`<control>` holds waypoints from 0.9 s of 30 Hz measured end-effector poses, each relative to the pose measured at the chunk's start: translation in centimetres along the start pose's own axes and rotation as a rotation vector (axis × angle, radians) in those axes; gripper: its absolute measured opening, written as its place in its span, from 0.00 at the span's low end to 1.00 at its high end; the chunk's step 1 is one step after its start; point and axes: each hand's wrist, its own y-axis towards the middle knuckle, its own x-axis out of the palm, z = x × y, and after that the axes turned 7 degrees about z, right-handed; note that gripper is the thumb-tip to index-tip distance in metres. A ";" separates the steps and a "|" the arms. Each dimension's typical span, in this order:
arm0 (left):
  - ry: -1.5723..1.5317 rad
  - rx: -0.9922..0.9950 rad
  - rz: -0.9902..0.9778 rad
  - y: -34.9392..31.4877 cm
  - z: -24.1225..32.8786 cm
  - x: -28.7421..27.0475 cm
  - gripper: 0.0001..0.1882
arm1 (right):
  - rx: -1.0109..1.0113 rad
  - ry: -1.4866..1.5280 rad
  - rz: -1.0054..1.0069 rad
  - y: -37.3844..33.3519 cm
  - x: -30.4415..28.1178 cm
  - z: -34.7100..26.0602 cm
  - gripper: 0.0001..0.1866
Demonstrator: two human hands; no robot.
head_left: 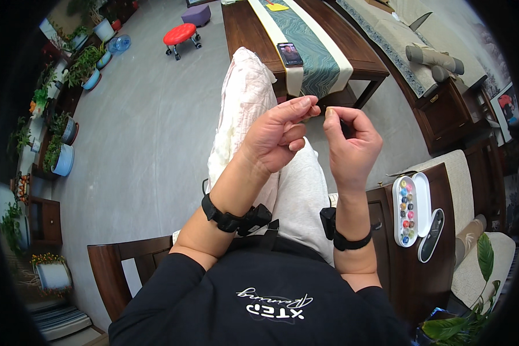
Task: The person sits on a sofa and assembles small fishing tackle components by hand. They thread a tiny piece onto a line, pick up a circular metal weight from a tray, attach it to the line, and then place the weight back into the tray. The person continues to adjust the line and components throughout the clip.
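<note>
My left hand (277, 134) is raised over my lap, thumb and index finger pinched together, the other fingers curled. Close to its right, my right hand (354, 144) makes a similar pinch, its fingers folded in. The two pinches almost meet, with a small gap between them. Whatever they hold is too small to make out. Under the left hand, a pale pink and white quilted cloth (243, 95) lies draped over my left leg. Off to the right, an open white sewing case (406, 210) shows rows of colourful thread spools; its lid is folded back.
A dark wooden table (245, 34) with a patterned runner stands ahead, a phone (290, 54) on its near end. A red wheeled stool (180, 34) and a purple stool (196, 15) stand beyond. Potted plants line the left wall. A small oval case (431, 235) lies beside the sewing case.
</note>
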 end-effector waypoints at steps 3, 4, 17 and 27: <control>0.030 0.017 0.018 -0.1 -0.2 0.0 0.08 | 0.009 -0.003 -0.012 0.1 0.2 -0.1 0.01; 0.067 0.038 0.042 -0.2 -0.2 0.0 0.08 | 0.020 -0.004 -0.014 0.2 0.3 -0.1 0.01; 0.440 0.309 0.197 -0.7 -1.1 0.9 0.10 | 0.014 -0.142 -0.097 1.4 0.8 0.0 0.03; 0.386 0.288 0.175 -0.9 -0.9 0.6 0.10 | 0.048 -0.144 -0.100 1.8 1.1 0.3 0.04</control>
